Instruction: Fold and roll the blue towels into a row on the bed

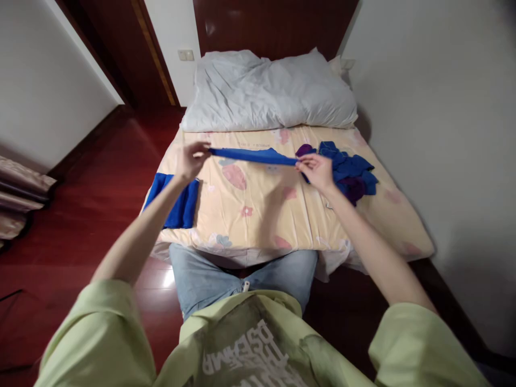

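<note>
A blue cloth [253, 156] is stretched between my two hands above the bed, seen nearly edge-on as a narrow band. My left hand [194, 160] pinches its left end, and my right hand [316, 170] pinches its right end. Under my left forearm, folded blue cloths [186, 207] lie side by side at the bed's left edge. To the right, beyond my right hand, is a crumpled pile of blue cloths [349, 164] with a purple cloth [352, 188] among them.
The bed [250, 226] has a yellow patterned sheet. A white bulky quilt or pillow [266, 94] lies at the headboard [274, 27]. Walls flank both sides, with a door [137, 48] at the back left and a curtain [20, 199] at the far left.
</note>
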